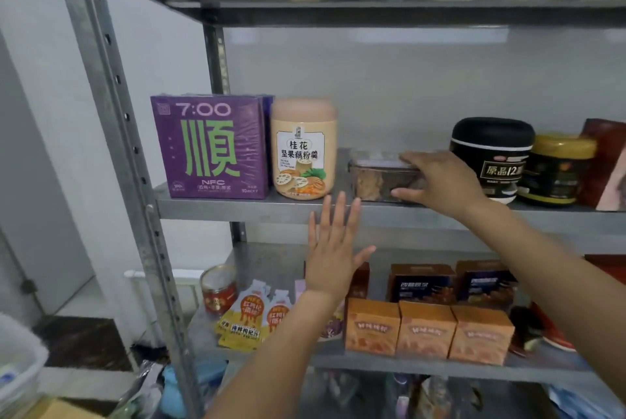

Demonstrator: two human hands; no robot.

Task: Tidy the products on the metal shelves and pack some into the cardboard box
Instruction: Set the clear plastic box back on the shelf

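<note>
A clear plastic snack box with brown pieces inside stands on the middle metal shelf. My right hand grips its right end, fingers over the lid and thumb at the base. My left hand hovers flat and empty, fingers spread, in front of the shelf edge just left of the box. A purple carton and a peach-coloured jar stand at the shelf's left. A black jar and a gold-lidded jar stand to the right.
The lower shelf holds three orange boxes, two dark boxes, a red can and orange pouches. A perforated shelf post rises at left. A white bin sits bottom left. More items lie under the lowest shelf.
</note>
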